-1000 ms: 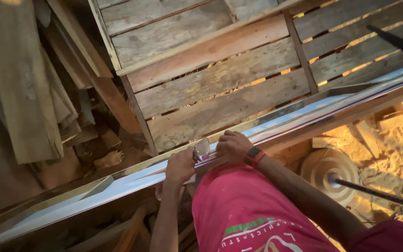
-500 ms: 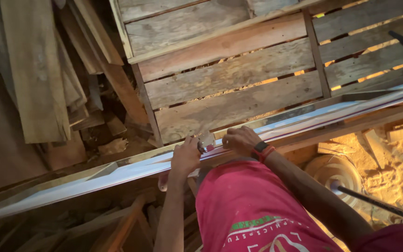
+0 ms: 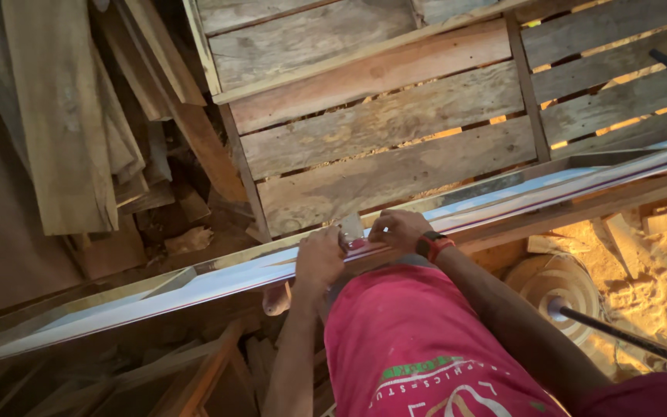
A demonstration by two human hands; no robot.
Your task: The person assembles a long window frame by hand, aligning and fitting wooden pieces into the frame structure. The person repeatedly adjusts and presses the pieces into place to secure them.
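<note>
A long pale moulded strip (image 3: 194, 282) runs across the view from lower left to upper right, resting on a wooden rail. My left hand (image 3: 318, 259) rests on top of the strip, fingers curled over it. My right hand (image 3: 397, 229), with a red and black watch on its wrist, presses on the strip just to the right. Between the two hands stands a small grey block-like piece (image 3: 350, 229); both hands touch or pinch it, and what it is stays unclear. My red shorts (image 3: 418, 347) fill the lower middle.
A wooden pallet (image 3: 395, 123) lies beyond the strip. Loose planks (image 3: 63, 116) and offcuts are piled at the left. A round wooden disc (image 3: 553, 282) with a dark rod sits in sawdust at the right. More timber lies under the rail at lower left.
The view has shifted slightly right and down. Both hands stay close together on the strip around the small grey piece, sliding a little to the right along it.
</note>
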